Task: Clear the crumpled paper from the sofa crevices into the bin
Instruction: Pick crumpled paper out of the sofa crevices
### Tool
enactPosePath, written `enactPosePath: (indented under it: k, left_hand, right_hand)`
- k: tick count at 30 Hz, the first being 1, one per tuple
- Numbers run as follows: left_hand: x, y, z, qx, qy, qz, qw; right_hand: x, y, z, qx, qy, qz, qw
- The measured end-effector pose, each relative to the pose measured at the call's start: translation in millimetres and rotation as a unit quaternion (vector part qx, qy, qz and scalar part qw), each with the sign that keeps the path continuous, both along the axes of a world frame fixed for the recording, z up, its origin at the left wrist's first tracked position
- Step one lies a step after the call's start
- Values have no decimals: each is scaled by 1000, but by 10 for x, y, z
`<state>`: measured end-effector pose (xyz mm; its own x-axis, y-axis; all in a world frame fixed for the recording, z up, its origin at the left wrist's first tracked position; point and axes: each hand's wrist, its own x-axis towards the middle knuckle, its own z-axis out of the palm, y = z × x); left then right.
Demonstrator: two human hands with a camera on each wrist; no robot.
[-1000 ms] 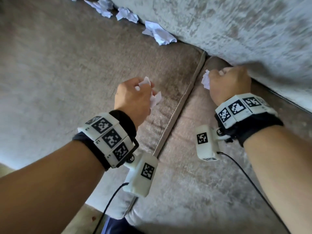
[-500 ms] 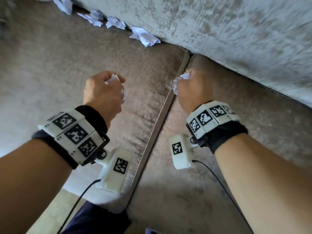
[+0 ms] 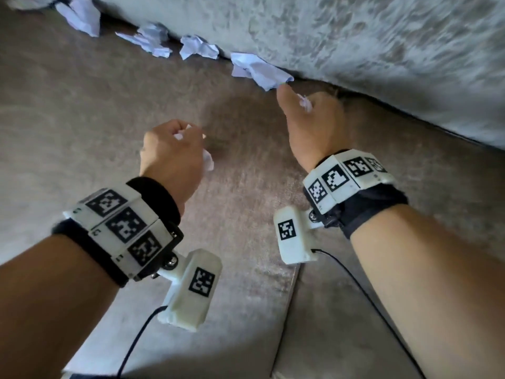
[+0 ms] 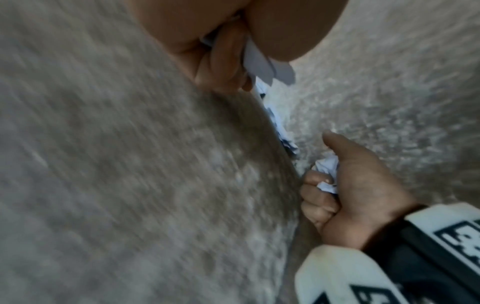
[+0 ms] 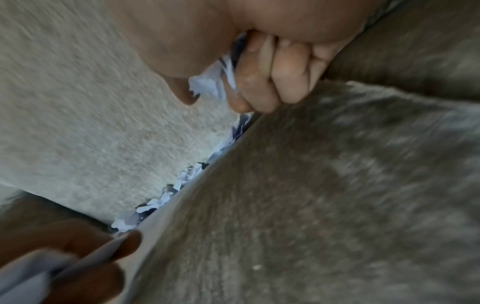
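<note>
Several white crumpled paper balls lie along the crevice between seat and backrest; the nearest ball [image 3: 259, 69] sits just beyond my right thumb, others [image 3: 198, 47] [image 3: 149, 39] [image 3: 82, 15] farther left. My right hand [image 3: 308, 110] is fisted round a paper wad [image 3: 304, 103], also seen in the right wrist view as a paper wad [image 5: 211, 81] under curled fingers [image 5: 265, 82]. My left hand [image 3: 177, 149] hovers over the seat, gripping a paper wad [image 3: 207, 160], shown in the left wrist view [image 4: 262, 63]. No bin is in view.
The brown seat cushion [image 3: 82, 119] spreads under both hands. The pale grey backrest [image 3: 355, 36] rises behind the crevice. A seam between two seat cushions [image 3: 289, 296] runs toward me near the right wrist. Black cables trail from both wrist cameras.
Both hands have moved left along the sofa, still holding their paper. My right hand has gone from the cushion seam up to the back crevice beside the nearest loose ball.
</note>
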<state>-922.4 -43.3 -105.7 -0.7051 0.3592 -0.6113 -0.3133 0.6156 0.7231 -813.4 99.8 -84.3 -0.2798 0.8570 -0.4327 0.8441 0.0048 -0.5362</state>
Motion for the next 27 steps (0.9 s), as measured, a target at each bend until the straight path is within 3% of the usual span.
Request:
enactPosePath:
  k: [4,11,15,19,27]
  left_hand:
    - [-476,-408,0,-40,23,-52,998]
    - [-1125,-626,51,-52,49,-63,995]
    - [-1230,-468,-87,-53,56,-73,994]
    - [-1158,-387,-202,-54,78,-69,993]
    - [-1215,-14,-150,-58,52,-68,995]
  right_hand:
    - [-412,-121,-129,37,-3,-62,997]
    - [-878,-180,-320,44,-66,-6,997]
    - [-919,-89,-459,36,-82,-39,995]
    - [-846,-29,-558,61,-42,-59,996]
    - [-857,44,-465,81,-41,-68,994]
